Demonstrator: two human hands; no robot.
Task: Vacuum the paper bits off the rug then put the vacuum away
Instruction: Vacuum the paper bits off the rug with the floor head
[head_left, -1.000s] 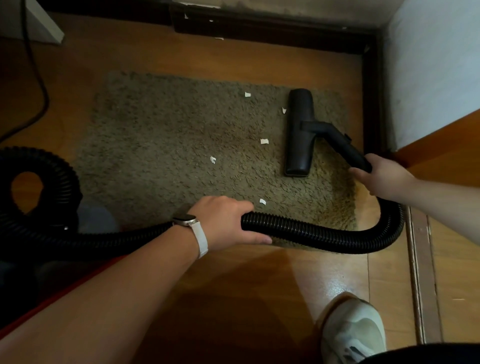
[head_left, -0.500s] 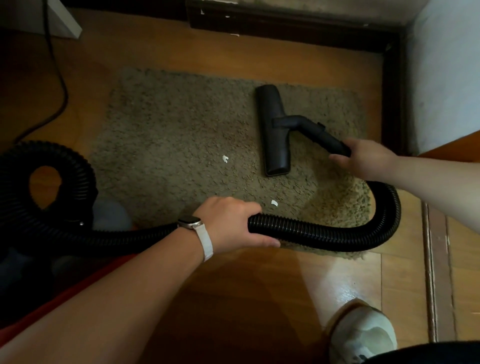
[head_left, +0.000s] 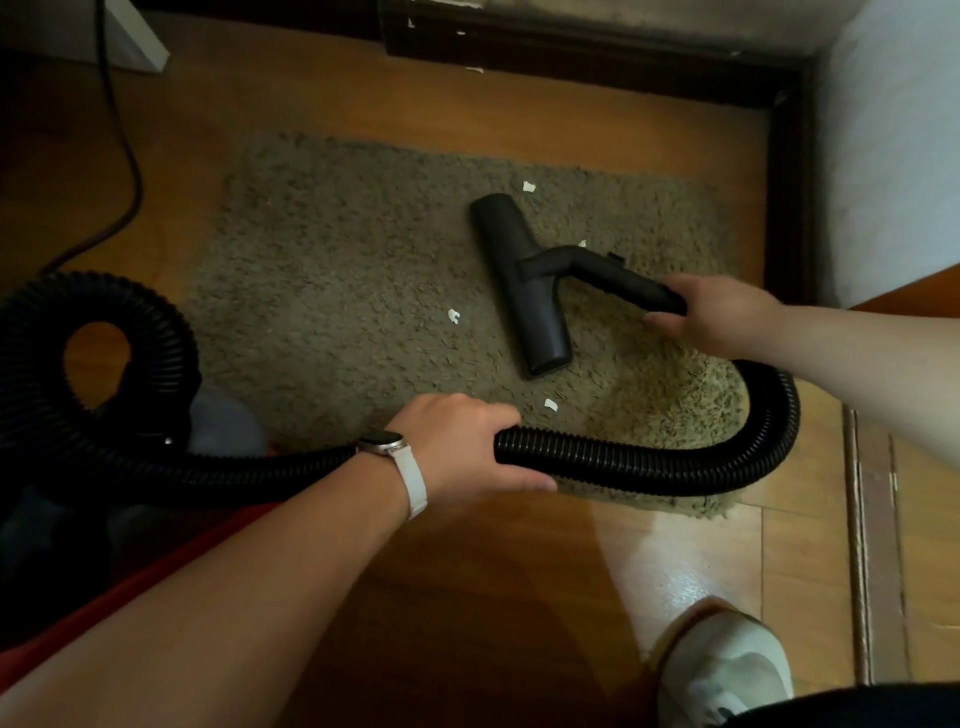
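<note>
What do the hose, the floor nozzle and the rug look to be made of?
Hose: black plastic, semi-glossy, with close ribs; it looks flexible, since it curves in a loop.
Floor nozzle: smooth matte black, probably hard moulded plastic, judging by its even rounded shape.
Rug: shaggy grey-brown pile with visible tufts; whether the fibre is synthetic or natural cannot be told.

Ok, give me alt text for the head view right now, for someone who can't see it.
A person's right hand grips the neck of a black vacuum nozzle resting on a shaggy rug, while the left hand grips the ribbed hose at the rug's near edge. Four white paper bits lie on the rug around the nozzle.
</note>
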